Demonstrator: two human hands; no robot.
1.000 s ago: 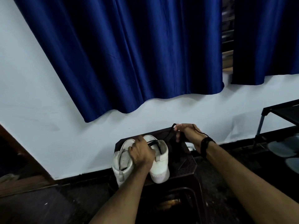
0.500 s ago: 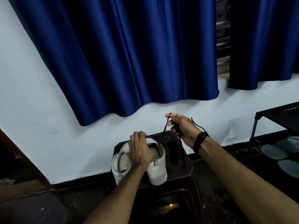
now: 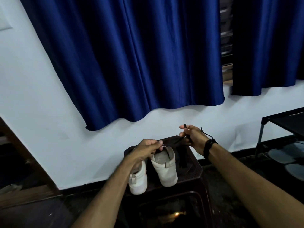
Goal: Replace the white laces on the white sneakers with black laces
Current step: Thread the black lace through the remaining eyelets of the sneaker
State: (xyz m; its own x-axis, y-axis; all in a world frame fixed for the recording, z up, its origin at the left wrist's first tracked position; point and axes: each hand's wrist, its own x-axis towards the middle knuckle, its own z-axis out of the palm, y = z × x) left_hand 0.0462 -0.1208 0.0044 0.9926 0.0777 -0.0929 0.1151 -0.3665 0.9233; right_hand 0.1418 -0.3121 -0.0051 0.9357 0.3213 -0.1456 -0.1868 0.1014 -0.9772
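Lower centre of the frame: 2 white sneakers (image 3: 154,171) stand heel-toward-viewer on a dark brown stool (image 3: 190,170). The left hand (image 3: 146,149) pinches something small at the collar of the right-hand sneaker (image 3: 165,167); what it grips is too small to tell. The right hand (image 3: 193,137), wearing a black wristband (image 3: 209,145), grips a black lace (image 3: 182,139) above the stool, one end sticking up past the fingers. A dark bundle (image 3: 182,159) beside the sneakers is indistinct. The left-hand sneaker (image 3: 138,180) is partly hidden by the forearm.
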